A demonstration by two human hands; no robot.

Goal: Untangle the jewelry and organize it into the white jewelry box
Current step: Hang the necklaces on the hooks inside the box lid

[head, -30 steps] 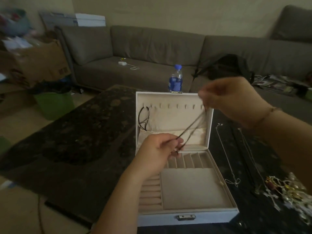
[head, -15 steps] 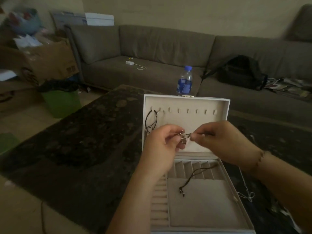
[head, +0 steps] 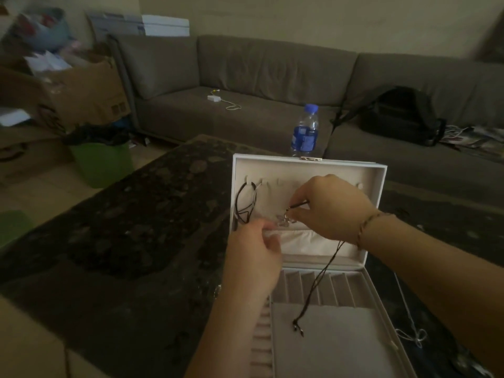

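You are partway through, by the look of it: one dark cord necklace (head: 246,204) already hangs from a hook at the left of the lid of the white jewelry box (head: 380,214), and you are now working on a second. Your right hand (head: 331,208) pinches the top of a black cord necklace (head: 317,282) in front of the lid's hook row, its pendant (head: 285,221) blurred just below your fingertips, while the cord trails down over the ring slots and ends on the flat tray. Your left hand (head: 255,251) has its fingers curled near the lid's pocket edge and seems to hold the pendant end, though blur hides exactly what it grips. A thin silver chain (head: 411,327) lies on the dark table (head: 122,227) to the right of the box, so that at least is left to sort.
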